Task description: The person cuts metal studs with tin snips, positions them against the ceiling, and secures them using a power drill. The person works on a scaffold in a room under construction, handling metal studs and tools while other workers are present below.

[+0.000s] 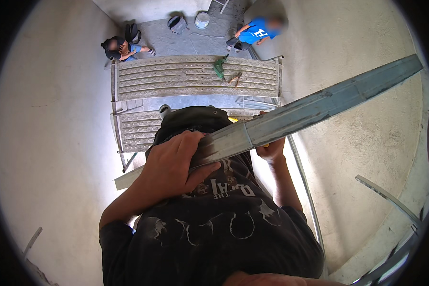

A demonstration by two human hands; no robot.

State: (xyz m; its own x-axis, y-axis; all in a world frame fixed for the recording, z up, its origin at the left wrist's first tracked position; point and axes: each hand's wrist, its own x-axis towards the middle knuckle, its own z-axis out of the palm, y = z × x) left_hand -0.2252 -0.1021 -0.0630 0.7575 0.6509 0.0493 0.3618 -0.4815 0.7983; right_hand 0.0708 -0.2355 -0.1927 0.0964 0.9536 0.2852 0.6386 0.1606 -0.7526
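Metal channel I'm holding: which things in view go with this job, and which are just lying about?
Likely with the job:
metal channel, gripped by the left hand
something yellow by the right hand, mostly hidden
green drill and small hand tool, on the perforated platform

Apparently just lying about, on the floor:
white bucket
grey sack-like item

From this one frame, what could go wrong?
The metal channel has thin-looking edges that may cut the bare left hand or right hand. Its long free end could bump the right-hand wall. The green drill and pliers, loose on the scaffold platform, might be knocked down near the person in blue.
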